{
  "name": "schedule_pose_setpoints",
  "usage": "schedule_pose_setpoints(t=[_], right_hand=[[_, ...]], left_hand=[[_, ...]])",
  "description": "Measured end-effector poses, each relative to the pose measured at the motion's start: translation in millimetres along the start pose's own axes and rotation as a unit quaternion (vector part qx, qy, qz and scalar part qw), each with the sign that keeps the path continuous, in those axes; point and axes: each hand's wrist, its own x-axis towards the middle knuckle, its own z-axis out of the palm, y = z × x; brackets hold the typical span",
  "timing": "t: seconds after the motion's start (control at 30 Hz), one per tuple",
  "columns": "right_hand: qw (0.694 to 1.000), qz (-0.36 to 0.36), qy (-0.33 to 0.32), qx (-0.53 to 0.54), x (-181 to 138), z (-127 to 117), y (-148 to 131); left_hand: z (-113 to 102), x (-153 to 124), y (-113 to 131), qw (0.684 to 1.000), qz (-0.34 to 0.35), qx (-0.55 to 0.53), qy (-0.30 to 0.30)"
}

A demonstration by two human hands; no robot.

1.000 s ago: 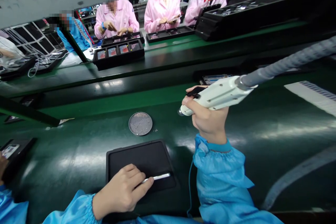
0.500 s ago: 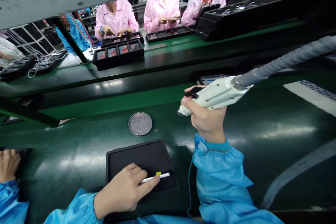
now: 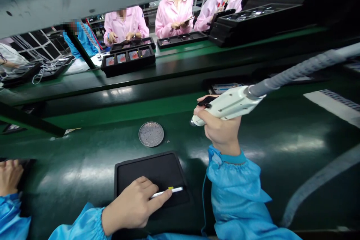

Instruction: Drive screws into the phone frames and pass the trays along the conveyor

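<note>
The left hand (image 3: 137,204) holds a thin white bar (image 3: 176,189) low above the black mat (image 3: 152,165), near its right part. The grip of this hand is closed on the bar, with the thumb along the near edge and the other fingers bent behind. Whether the bar touches the mat cannot be told. A small yellow tag (image 3: 170,187) shows at the far edge of the bar, just beside the thumb tip.

The right hand (image 3: 222,129) is raised over the desk (image 3: 78,165), well apart from the bar. Its grip is wrapped around a white tool (image 3: 233,103), and the fingers lie near a black lever (image 3: 207,101). The tip of the tool points to the left and downward. A gray hose (image 3: 303,67) runs from its back end to the upper right.

Behind the mat stands a round gray dish (image 3: 151,140) with small bits in it; some loose bits (image 3: 167,141) lie just beside it on the desk. At the right lies a striped paper (image 3: 334,107). At the left edge, a co-worker's hand (image 3: 10,176) rests over a dark object. Across the desk, 3 people in pink are seated behind black trays (image 3: 129,71).
</note>
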Motion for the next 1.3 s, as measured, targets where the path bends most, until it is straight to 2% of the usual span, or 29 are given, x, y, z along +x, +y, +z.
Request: schedule_pose_setpoints(t=[0.2,0.27,0.5,0.6,1.3], right_hand=[[1.0,0.0,0.0,0.001,0,1,1],[1.0,0.0,-0.002,-0.004,0,2,2],[1.0,0.001,0.004,-0.001,1,2,2],[1.0,0.008,0.004,0.009,1,2,2],[0.999,0.038,-0.02,-0.018,-2,4,4]], left_hand=[[-1,-1,4,0.999,-0.014,-0.008,-0.031],[0,-1,4,1.0,-0.011,-0.003,-0.024],[6,-14,-3,0.995,0.002,0.0,0.104],[8,-21,-2,0.992,-0.003,-0.005,0.128],[4,-13,3,0.989,0.016,0.01,0.146]])
